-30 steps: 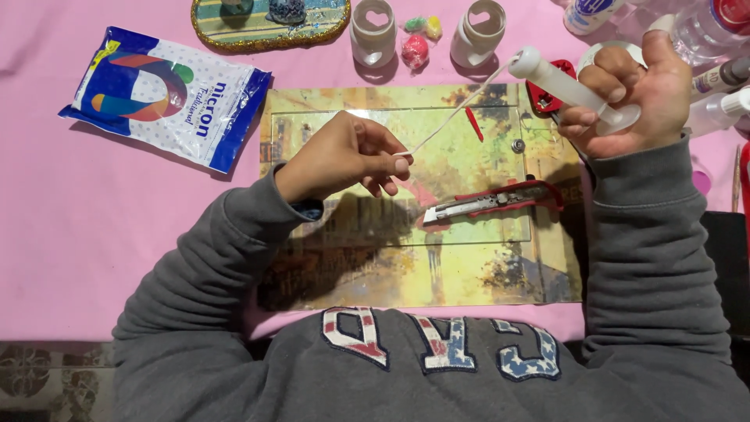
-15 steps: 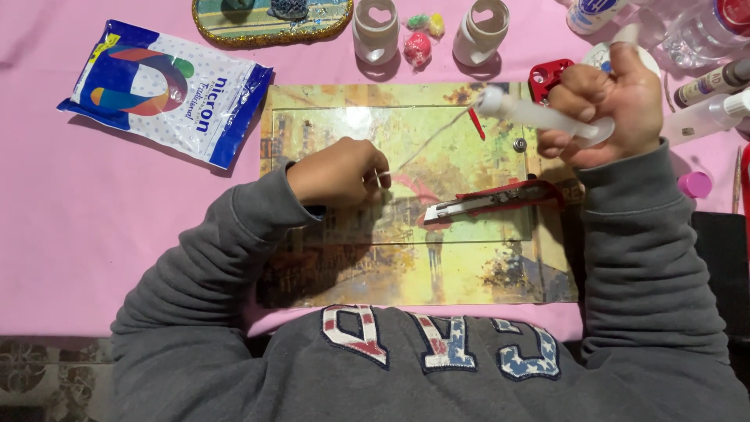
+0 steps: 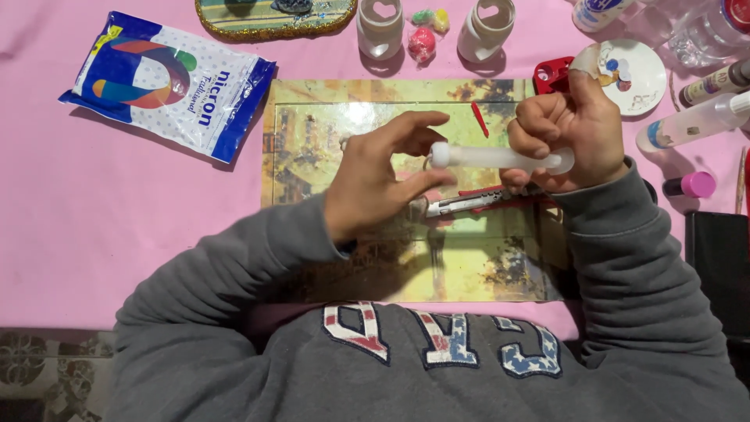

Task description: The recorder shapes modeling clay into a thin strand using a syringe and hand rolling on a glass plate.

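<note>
My right hand [image 3: 566, 133] grips a white translucent tube [image 3: 500, 159] and holds it level over a picture-printed mat [image 3: 328, 125]. My left hand [image 3: 383, 176] is spread open at the tube's left tip, index finger above it and thumb below; I cannot tell whether they touch it. A red box cutter [image 3: 476, 202] lies on the mat just under both hands. A small red strip [image 3: 478, 119] rests on the mat above the tube.
On the pink cloth lie a blue-and-white bag [image 3: 168, 78] at the left, two white jars [image 3: 380, 27] with heart cut-outs, small coloured balls [image 3: 422, 39], a round white lid [image 3: 625, 66], bottles [image 3: 695, 121], and a pink-capped vial [image 3: 691, 185] at the right.
My right hand brought the tube down and left until it lay level over the mat. My left hand rose off the mat and opened toward the tube's tip; the thin stick is gone from it.
</note>
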